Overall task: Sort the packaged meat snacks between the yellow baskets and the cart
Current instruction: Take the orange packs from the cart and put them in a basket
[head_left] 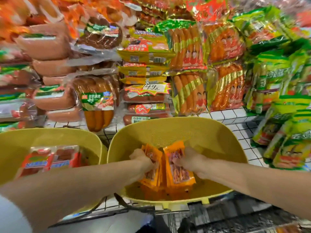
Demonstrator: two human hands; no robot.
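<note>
Before a grid shelf (235, 114) crammed with sausage packs (188, 93), reaching into the right-side yellow basket (168, 126), gripping one bundle of orange snack packets (152, 178) in the left hand (143, 157) and another in the right hand (189, 158), seemingly gathering them, next needing a lift clear of the rim.

Shop, stacked packaged sausages (96, 96), handwritten price tag (149, 88)

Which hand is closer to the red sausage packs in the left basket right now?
Left. The left hand grips one orange stack in the right basket, on the side toward the red sausage packs; the right hand grips the other orange stack, farther right.
</note>
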